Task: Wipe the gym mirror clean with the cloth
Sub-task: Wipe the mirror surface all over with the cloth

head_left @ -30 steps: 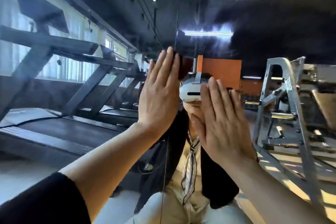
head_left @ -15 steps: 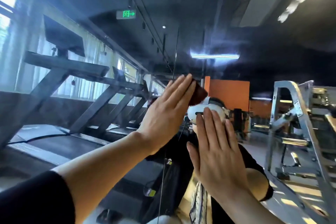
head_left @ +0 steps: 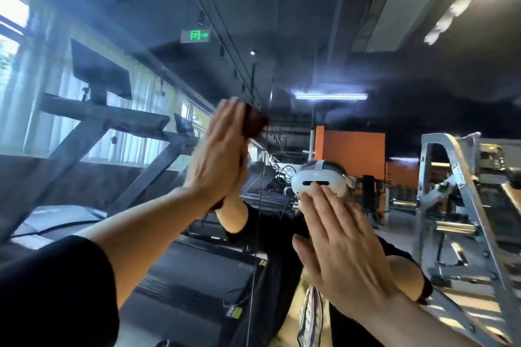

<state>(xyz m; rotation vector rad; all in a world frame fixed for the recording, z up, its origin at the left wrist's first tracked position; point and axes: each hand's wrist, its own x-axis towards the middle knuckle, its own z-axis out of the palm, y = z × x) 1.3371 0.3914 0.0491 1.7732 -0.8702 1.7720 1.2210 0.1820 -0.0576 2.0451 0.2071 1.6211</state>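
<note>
Mirror [head_left: 352, 36] under cloth [head_left: 255, 124] and two flat hands.

The left hand [head_left: 215, 153] hides most of the dark cloth [head_left: 255, 124] (one corner shows), both motion-blurred.

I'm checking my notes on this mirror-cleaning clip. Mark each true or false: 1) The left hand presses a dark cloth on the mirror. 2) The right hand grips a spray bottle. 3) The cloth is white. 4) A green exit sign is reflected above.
1) True: the left hand presses the dark cloth flat against the mirror.
2) False: the right hand lies flat and open, holding nothing.
3) False: the cloth is dark reddish brown.
4) True: the green exit sign shows near the ceiling.
</note>
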